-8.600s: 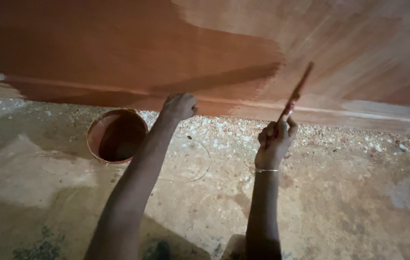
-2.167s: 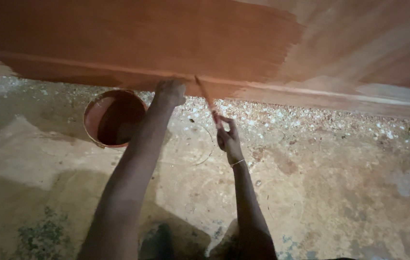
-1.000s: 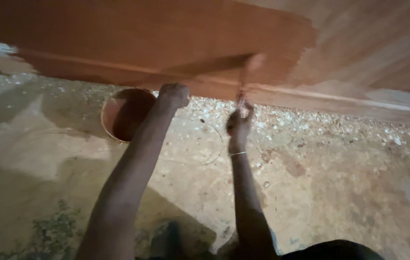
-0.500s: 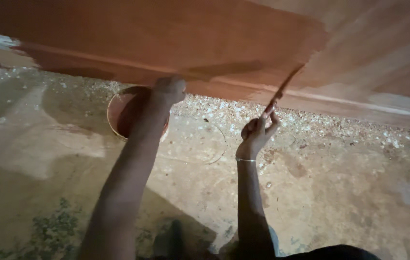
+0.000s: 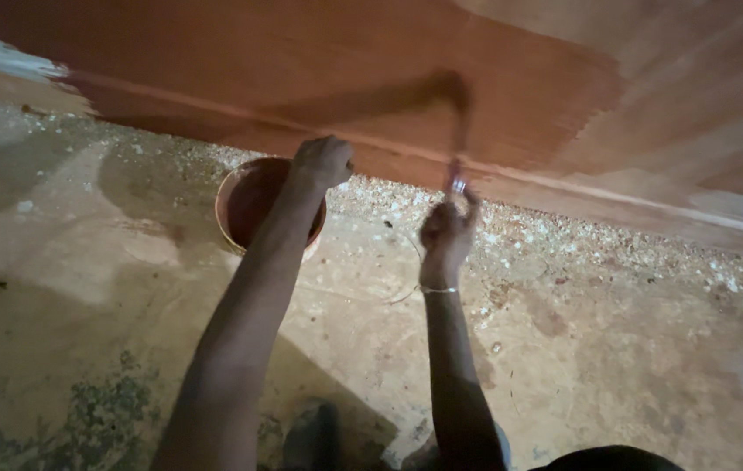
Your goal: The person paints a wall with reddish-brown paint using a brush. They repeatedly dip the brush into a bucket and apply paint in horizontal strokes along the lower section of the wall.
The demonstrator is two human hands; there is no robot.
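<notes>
My right hand (image 5: 446, 228) grips a paintbrush (image 5: 458, 139) that points up and is blurred with motion, its head against the large wooden panel (image 5: 371, 70). Most of the panel's left part is coated reddish brown; its right part is paler bare wood. My left hand (image 5: 321, 161) is closed in a fist with the knuckles against the panel's lower edge, just above a round bucket (image 5: 253, 199) of reddish-brown paint. A thin bangle circles my right wrist.
The panel rests on a rough concrete floor (image 5: 616, 349) with pale chips and sawdust strewn along its base. A thin wire loop lies on the floor near the bucket. My foot (image 5: 306, 434) shows at the bottom edge.
My right hand has swung the brush left and upright, from slanting right to pointing straight up on the panel. The left fist stays on the panel's edge; the view shifted a little.
</notes>
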